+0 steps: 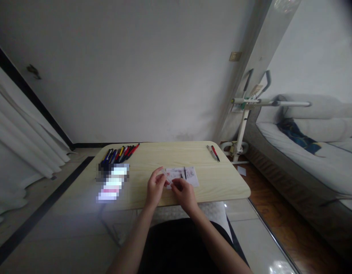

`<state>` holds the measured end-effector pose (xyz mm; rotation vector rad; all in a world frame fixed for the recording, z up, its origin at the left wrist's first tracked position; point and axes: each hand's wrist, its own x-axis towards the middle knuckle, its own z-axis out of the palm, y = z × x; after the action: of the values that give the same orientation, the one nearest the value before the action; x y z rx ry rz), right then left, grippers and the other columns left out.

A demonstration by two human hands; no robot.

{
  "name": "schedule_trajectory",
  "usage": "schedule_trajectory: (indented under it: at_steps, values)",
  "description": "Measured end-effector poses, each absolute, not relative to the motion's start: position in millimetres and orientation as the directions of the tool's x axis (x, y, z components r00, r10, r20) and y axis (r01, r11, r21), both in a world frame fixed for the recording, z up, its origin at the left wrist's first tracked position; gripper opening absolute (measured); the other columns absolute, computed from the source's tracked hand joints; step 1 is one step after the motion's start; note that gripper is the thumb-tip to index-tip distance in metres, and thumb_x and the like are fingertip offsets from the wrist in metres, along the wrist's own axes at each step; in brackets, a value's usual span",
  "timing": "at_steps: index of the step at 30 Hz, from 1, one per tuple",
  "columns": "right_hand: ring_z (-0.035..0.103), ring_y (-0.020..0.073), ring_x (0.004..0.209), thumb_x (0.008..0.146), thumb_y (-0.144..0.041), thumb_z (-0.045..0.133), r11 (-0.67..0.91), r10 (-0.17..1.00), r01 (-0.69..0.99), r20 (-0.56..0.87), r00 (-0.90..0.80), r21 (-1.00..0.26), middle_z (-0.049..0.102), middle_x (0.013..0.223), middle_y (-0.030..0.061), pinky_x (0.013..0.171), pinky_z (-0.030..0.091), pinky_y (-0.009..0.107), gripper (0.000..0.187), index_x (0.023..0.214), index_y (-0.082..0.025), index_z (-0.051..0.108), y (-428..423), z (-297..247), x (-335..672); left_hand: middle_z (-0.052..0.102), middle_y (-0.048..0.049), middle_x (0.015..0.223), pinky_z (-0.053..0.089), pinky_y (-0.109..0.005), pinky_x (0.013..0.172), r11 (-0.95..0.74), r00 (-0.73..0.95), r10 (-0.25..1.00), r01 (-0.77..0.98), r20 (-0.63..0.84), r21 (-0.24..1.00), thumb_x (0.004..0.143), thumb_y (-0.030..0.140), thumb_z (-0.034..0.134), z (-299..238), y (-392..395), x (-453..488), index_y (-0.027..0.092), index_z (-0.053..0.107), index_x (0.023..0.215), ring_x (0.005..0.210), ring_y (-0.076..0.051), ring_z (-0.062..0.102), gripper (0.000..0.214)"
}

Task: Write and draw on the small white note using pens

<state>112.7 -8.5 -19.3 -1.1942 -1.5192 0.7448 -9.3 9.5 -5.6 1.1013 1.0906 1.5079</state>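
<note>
Over the near middle of the pale wooden table, my left hand (155, 187) is closed in a pinch on a thin, clear, tube-like piece (165, 175) that looks like a pen barrel. My right hand (185, 194) is also closed, its fingertips meeting the lower end of the same piece. Just beyond and partly under my hands lies a white paper (194, 178) with reddish print or scribbles. On this sheet rest a thin dark stick (185, 173), like a pen refill, and a small black part (181, 176). Fine details between my fingertips are too small to make out.
Several pens (120, 154) lie in a row at the table's (221, 182) far left, beside a bright pixelated phone-like screen (113, 182). A red-and-black pen (215, 153) and a grey pen (211, 151) lie far right. Exercise equipment (243, 125) and a sofa (307, 152) stand to the right.
</note>
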Motion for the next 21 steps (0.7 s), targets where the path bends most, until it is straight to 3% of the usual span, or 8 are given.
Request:
schedule_trajectory:
  at_steps: [21]
  values:
    - [0.061,0.0158,0.066,0.071,-0.021,0.052,0.317,0.939,0.308,0.344,0.034,-0.897,0.065,0.072,0.0034,0.062,0.048,0.027,0.014,0.082,-0.017,0.059,-11.9,-16.4,112.5,0.06,-0.0023,0.072,0.045,-0.023,0.051,-0.184,-0.188,0.97,-0.163,0.152,0.969,0.068,0.033,0.059,-8.5,10.1,-8.6,0.017,0.042,0.107,0.051,-0.01,0.056,0.045]
